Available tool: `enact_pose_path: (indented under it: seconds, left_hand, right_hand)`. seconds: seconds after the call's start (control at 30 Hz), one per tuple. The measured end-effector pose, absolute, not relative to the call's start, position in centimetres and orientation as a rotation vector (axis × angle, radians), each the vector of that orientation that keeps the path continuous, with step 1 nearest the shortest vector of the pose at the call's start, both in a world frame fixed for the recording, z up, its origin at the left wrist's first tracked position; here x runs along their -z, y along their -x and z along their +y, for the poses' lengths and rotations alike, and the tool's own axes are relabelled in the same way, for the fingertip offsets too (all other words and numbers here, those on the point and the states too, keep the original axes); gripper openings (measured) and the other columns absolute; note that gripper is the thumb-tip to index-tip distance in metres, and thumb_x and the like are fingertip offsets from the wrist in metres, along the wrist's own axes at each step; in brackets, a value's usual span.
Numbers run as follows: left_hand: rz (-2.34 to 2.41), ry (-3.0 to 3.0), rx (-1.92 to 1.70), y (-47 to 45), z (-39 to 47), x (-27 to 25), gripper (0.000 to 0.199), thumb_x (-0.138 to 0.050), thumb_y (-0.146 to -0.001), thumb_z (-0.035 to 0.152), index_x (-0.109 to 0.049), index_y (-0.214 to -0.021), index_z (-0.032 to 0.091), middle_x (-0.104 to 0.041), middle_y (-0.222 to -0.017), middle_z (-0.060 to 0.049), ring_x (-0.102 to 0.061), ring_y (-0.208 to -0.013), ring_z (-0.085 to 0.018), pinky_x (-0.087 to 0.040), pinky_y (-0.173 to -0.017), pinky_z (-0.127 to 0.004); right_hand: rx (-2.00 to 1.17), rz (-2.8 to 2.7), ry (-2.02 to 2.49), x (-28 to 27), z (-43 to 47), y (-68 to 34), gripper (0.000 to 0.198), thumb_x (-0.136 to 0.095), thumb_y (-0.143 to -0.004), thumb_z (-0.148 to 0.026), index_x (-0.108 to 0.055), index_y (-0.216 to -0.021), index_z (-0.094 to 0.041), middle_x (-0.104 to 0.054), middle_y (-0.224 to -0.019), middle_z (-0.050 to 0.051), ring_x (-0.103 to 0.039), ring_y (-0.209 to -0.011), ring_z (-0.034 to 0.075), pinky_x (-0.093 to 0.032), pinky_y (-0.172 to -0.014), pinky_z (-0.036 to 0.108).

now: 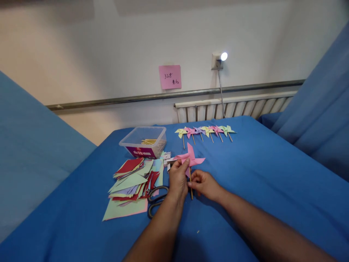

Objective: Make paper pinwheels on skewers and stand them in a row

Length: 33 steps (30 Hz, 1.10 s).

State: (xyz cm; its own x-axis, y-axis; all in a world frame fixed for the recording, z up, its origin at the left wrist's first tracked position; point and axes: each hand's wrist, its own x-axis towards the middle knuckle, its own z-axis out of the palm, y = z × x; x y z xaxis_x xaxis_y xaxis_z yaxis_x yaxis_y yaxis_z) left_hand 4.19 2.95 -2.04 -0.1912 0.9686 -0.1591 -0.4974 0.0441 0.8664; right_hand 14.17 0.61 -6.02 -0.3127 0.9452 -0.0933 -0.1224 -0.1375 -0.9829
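A pink paper pinwheel (192,157) is held up over the blue-covered table, its blades spread. My left hand (178,178) pinches it near the centre, thumb on the front of the paper. Below the blades runs a thin wooden stick (191,193), and the fingers of my right hand (205,185) close on it. Just left of my left wrist lie scissors (152,199) with black handles; their blades are hidden. Beside them is a pile of coloured paper pieces (133,185) in green, red and purple.
A clear plastic box (143,142) with wooden sticks (148,141) stands at the back left. Several finished pinwheels (191,133) lie in a row along the table's far side. Behind are a radiator (234,107) and a wall socket (217,61) with a lit plug. Blue curtains (321,98) flank both sides.
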Motion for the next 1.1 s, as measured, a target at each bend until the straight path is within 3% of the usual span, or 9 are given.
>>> enact_pose_path:
  seconds: [0.3, 0.47, 0.77, 1.1]
  left_hand:
    - [0.778, -0.576, -1.46, -4.1, 3.1, 0.8, 0.022, -0.072, -0.07, 0.032, -0.067, -0.081, 0.013, -0.064, -0.073, -0.002, -0.057, -0.065, -0.011, -0.042, -0.061, -0.021]
    - [0.792, -0.606, -1.454, -4.2, 3.0, 0.8, 0.021, -0.078, -0.065, 0.029, -0.064, -0.069, 0.013, -0.06, -0.063, 0.001, -0.052, -0.058, -0.008, -0.04, -0.058, -0.021]
    - [0.833, -0.532, -1.482, -4.2, 3.1, 1.0, 0.028, -0.084, -0.056, 0.026, -0.066, -0.073, 0.013, -0.062, -0.064, 0.002, -0.053, -0.057, -0.007, -0.04, -0.058, -0.02]
    - [0.844, -0.603, -1.456, -4.2, 2.7, 0.4, 0.027, -0.081, -0.06, 0.026, -0.064, -0.078, 0.014, -0.064, -0.07, 0.001, -0.055, -0.06, -0.008, -0.041, -0.061, -0.022]
  right_hand:
    - [-1.649, -1.138, 0.955, 3.9, 0.6, -15.3, 0.043, -0.071, -0.065, -0.055, -0.051, -0.07, -0.017, -0.064, -0.057, -0.001, -0.044, -0.034, 0.005, -0.028, -0.035, 0.018]
    - [-1.657, -1.126, 0.922, 3.6, 0.3, -15.4, 0.044, -0.071, -0.066, -0.056, -0.051, -0.07, -0.017, -0.063, -0.056, -0.002, -0.043, -0.034, 0.005, -0.026, -0.033, 0.017]
    - [-1.627, -1.201, 0.956, 3.7, 0.4, -15.2, 0.045, -0.069, -0.065, -0.059, -0.051, -0.068, -0.018, -0.062, -0.055, -0.002, -0.044, -0.035, 0.005, -0.03, -0.034, 0.018]
    - [-1.598, -1.23, 0.995, 4.3, 0.6, -15.0, 0.046, -0.068, -0.064, -0.06, -0.051, -0.069, -0.018, -0.062, -0.056, -0.002, -0.044, -0.035, 0.005, -0.03, -0.035, 0.018]
